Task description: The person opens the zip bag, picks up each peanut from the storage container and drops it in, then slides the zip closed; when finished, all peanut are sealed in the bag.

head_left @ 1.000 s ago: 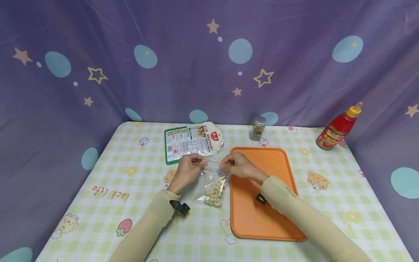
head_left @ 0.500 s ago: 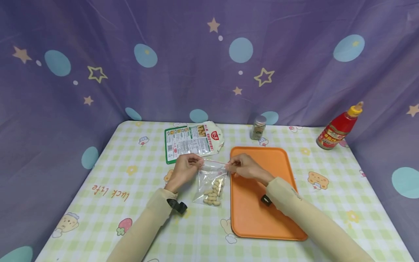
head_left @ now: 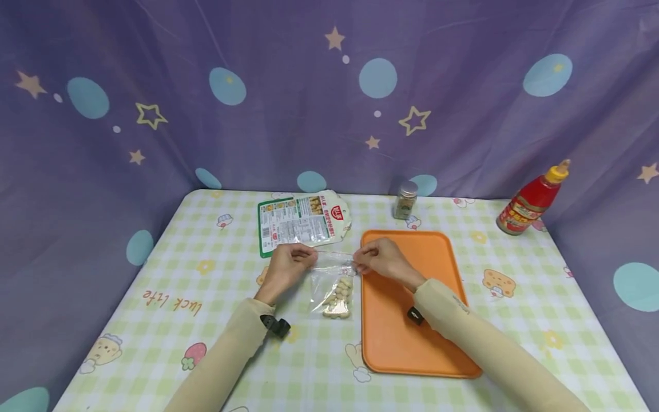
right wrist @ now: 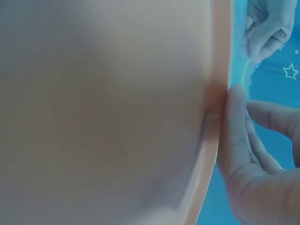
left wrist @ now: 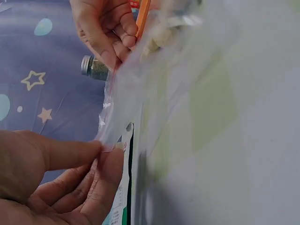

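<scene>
A clear zip bag (head_left: 320,286) with a thin red line along its top hangs between my two hands. Several unshelled peanuts (head_left: 340,297) lie gathered in its lower right part. My left hand (head_left: 288,268) pinches the top left corner between thumb and fingers, seen close up in the left wrist view, where the bag (left wrist: 136,89) is stretched and blurred. My right hand (head_left: 383,261) pinches the top right corner, over the left edge of an orange tray (head_left: 401,343). In the right wrist view the tray (right wrist: 117,108) covers most of the picture beside the right hand (right wrist: 255,164).
A white and green food packet (head_left: 304,220) lies behind my left hand. A small silver-capped spice jar (head_left: 405,201) stands beyond the tray. At the back right is a red sauce bottle (head_left: 532,203) with a yellow cap. A checked cloth (head_left: 170,343) covers the table.
My hands have drawn apart along the bag's top, the left moving left and the right slightly right. The bag's mouth is straighter, and the bag and peanuts have shifted a little.
</scene>
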`<state>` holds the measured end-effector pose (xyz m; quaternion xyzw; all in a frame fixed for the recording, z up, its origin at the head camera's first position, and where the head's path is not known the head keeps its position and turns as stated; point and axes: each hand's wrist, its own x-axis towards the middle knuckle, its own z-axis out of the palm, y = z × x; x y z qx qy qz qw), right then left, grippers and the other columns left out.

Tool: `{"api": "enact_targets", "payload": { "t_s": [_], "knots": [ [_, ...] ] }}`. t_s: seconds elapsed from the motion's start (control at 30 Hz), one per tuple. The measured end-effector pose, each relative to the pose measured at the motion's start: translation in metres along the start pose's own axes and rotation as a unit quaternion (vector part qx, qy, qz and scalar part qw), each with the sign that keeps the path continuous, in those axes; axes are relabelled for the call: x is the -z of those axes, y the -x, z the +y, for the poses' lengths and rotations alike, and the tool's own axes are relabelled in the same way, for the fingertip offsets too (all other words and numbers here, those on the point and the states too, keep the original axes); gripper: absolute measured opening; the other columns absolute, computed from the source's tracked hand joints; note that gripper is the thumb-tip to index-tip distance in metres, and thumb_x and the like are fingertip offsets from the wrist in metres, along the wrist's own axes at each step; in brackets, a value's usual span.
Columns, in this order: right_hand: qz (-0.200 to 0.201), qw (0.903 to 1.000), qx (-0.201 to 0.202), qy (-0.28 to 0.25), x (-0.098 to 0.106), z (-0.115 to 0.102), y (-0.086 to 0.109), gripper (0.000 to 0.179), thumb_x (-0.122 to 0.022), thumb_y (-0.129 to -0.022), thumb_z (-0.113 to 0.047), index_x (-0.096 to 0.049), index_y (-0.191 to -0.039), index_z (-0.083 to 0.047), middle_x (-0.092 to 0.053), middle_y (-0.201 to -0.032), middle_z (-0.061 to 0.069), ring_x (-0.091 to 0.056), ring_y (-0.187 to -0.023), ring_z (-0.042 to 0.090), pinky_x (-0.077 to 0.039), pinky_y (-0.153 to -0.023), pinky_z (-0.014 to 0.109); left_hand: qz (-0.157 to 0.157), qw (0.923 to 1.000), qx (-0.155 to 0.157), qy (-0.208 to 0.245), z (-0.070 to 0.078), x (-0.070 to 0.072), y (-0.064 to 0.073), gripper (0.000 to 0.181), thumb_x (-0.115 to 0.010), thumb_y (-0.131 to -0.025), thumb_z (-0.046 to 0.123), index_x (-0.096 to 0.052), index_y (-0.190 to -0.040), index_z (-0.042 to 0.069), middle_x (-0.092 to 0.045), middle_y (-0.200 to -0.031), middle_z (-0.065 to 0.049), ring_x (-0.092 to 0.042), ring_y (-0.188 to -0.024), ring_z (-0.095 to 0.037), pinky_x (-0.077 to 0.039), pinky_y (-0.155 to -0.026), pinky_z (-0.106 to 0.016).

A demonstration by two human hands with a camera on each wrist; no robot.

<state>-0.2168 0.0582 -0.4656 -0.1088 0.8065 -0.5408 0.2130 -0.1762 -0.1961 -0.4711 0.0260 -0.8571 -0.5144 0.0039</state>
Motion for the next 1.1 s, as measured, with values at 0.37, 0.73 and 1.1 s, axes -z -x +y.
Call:
{"api": "enact_targets", "payload": {
  "t_s": [0.37,0.73,1.1],
  "knots": [
    [-0.015,0.9987,-0.048,-0.012,-0.002,-0.01,-0.003,0.038,-0.067,-0.102,-0.014,-0.066,-0.134,0.005,-0.077,-0.111,0.022,-0.078,-0.085,0.028,-0.064,-0.076,0.035,-0.017,0.9983,-0.006,-0.055,-0.002,0.002,-0.005,0.02,-0.07,-0.081,-0.01,-0.076,-0.1,-0.007,-0.074,-0.087,-0.016,-0.057,-0.065,-0.004,-0.045,-0.06,-0.012],
    [-0.012,0.9973,0.066,0.031,0.01,0.0,0.016,0.035,-0.064,-0.102,-0.01,-0.065,-0.132,0.007,-0.074,-0.116,0.027,-0.078,-0.085,0.031,-0.064,-0.077,0.039,-0.012,0.9905,-0.03,-0.134,-0.002,0.003,-0.002,0.043,-0.084,-0.079,0.005,-0.072,-0.12,-0.003,-0.076,-0.091,-0.014,-0.073,-0.077,-0.019,-0.061,-0.078,-0.037],
    [0.068,0.9613,0.168,0.208,0.044,0.005,0.066,0.039,-0.071,-0.101,-0.024,-0.065,-0.136,-0.007,-0.07,-0.134,0.015,-0.074,-0.107,0.029,-0.061,-0.089,0.043,-0.031,0.9481,-0.218,-0.23,-0.001,0.019,0.015,0.037,-0.079,-0.094,0.022,-0.071,-0.125,0.003,-0.074,-0.114,-0.008,-0.072,-0.104,-0.023,-0.059,-0.093,-0.04]
  ]
}}
